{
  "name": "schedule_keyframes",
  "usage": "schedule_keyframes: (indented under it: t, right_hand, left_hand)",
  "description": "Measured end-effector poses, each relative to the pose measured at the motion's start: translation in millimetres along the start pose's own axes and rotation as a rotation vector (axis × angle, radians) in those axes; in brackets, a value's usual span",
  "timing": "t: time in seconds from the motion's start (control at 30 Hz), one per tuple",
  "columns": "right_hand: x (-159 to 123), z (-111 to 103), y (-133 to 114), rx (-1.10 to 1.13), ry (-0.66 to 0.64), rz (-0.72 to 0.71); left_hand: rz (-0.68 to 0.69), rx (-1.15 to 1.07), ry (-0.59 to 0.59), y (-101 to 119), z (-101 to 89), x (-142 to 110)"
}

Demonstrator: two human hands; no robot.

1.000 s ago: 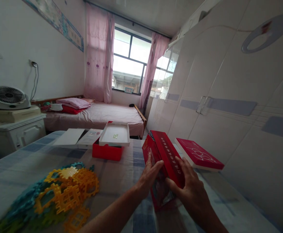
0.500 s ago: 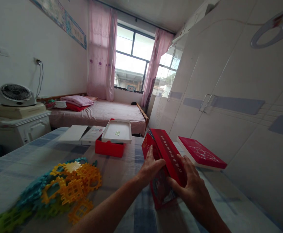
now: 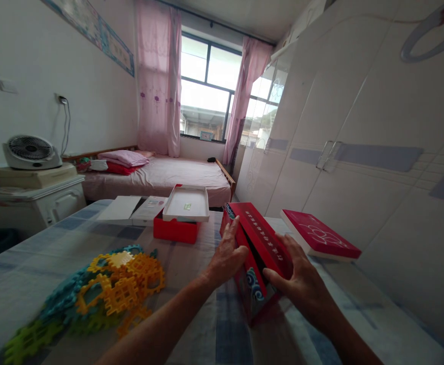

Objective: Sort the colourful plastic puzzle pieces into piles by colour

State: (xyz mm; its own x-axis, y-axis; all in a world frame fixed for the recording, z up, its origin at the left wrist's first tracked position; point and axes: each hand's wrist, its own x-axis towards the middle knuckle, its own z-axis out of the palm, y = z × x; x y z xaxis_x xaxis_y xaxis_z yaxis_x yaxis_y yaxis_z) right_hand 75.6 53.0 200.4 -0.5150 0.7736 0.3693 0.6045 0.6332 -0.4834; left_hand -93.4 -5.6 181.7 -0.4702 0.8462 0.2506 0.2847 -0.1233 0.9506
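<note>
A long red box (image 3: 260,237) with white lettering on its top stands on its edge on the checked tablecloth (image 3: 191,263). My left hand (image 3: 226,253) presses flat against its left face, fingers stretched. My right hand (image 3: 298,279) wraps round its near right edge, thumb on the end face with the blue swirl. Both hands hold the box between them.
A red lid (image 3: 319,235) lies to the right by the wardrobe (image 3: 359,126). Farther back sit an open red box with a white tray (image 3: 181,215) and white booklets (image 3: 130,209). Yellow, teal and green plastic lattice pieces (image 3: 107,289) lie at the left. A bed and a fan stand behind.
The red box has been tipped and turned in my hands, so its end face with the blue swirl shows lower. My left hand slid up along its side.
</note>
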Motion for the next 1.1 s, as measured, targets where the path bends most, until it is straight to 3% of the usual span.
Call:
schedule_keyframes:
  t: [0.17,0.27,0.37,0.57,0.67,0.77,0.9,0.97,1.1]
  right_hand:
    - [6.2,5.0,-2.7,-0.038,0.048,0.027]
    - [8.9,1.0,4.6,-0.02,0.059,0.03]
    - [12.3,-10.5,23.9,0.076,0.08,0.12]
    - [6.9,-31.3,52.0,0.445,0.098,0.434]
    - [-1.8,-33.1,51.7,0.544,0.138,0.462]
    - [-8.3,-28.5,48.7,0.584,0.166,0.432]
    - [-11.4,-10.7,25.5,0.754,0.213,0.42]
    - [-11.4,1.5,1.8,0.832,0.225,0.408]
    - [-11.5,26.2,-53.3,1.013,0.214,0.366]
  left_hand:
    - [0.104,0.196,-0.036,-1.8,14.8,0.2]
    - [0.1,0.189,0.052,-4.3,12.8,-3.6]
    - [-0.001,0.032,0.113,-6.4,-2.4,-10.6]
    - [-0.181,-0.39,0.098,-10.0,-34.7,-33.5]
    - [-0.303,-0.507,0.118,-15.6,-51.2,-42.4]
    - [-0.34,-0.529,0.149,-19.6,-74.3,-54.3]
    - [-0.152,-0.62,0.357,-15.5,-93.2,-84.6]
    - [-0.068,-0.672,0.348,-12.4,-91.2,-102.1]
    - [-0.106,-0.611,0.311,-16.4,-86.7,-123.6]
